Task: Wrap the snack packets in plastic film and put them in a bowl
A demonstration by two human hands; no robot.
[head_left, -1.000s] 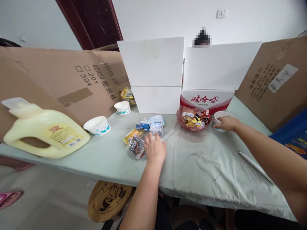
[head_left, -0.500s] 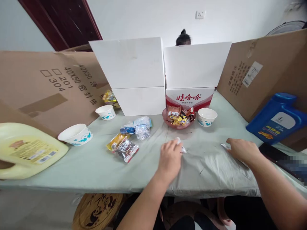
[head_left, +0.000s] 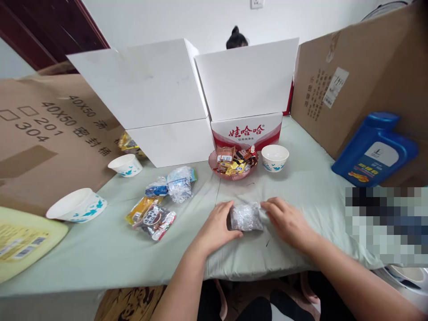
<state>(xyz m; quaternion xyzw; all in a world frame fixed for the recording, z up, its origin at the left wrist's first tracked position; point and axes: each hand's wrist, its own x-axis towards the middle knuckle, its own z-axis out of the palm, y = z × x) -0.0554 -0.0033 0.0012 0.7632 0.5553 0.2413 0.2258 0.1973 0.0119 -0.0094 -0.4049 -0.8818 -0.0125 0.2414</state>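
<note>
A small packet of crinkled, shiny clear plastic (head_left: 246, 217) lies on the table between my two hands; its contents cannot be made out. My left hand (head_left: 216, 227) curves around its left side, thumb at the near edge and fingers at the far edge. At the packet's right edge, the fingers of my right hand (head_left: 286, 220) are closed in a pinch. Beyond them stands a pink glass bowl (head_left: 217, 171) heaped with wrapped sweets. To the left lie several snack packets, among them a brown one (head_left: 157, 220), a yellow one (head_left: 142, 209) and a crumpled clear one (head_left: 180, 185).
White paper bowls with blue leaves stand at right (head_left: 274, 158) and left (head_left: 76, 205). White boxes (head_left: 167, 142) and a cardboard panel (head_left: 314, 93) border the table. A blue jug (head_left: 371, 151) stands right, a yellow jug (head_left: 26, 240) left. A person's hair (head_left: 236, 39) shows behind.
My hands have come together around the clear packet at the middle. Earlier they were apart, the left on a crumpled white piece, the right by a thin pale edge. The view has shifted.
</note>
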